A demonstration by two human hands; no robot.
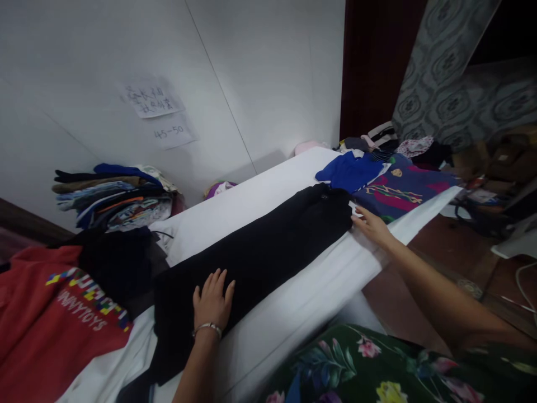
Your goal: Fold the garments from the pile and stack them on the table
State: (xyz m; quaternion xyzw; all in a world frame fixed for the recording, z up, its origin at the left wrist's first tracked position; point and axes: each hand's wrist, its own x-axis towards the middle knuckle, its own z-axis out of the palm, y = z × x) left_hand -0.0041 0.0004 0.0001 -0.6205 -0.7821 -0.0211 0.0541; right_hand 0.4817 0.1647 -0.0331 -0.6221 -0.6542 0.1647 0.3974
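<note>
A pair of black trousers lies folded lengthwise, stretched out along a white-covered table. My left hand, with a bracelet at the wrist, rests flat on the lower part of the trousers with its fingers spread. At the far end, my right hand pinches the edge of the trousers by the waist. A small white tag shows at those fingertips. Just past the waist end are a blue garment and a purple and pink patterned one.
A stack of folded clothes stands at the left by the wall. In front of it lies a red lettered garment. More clothes are heaped at the table's far end. Handwritten papers hang on the wall.
</note>
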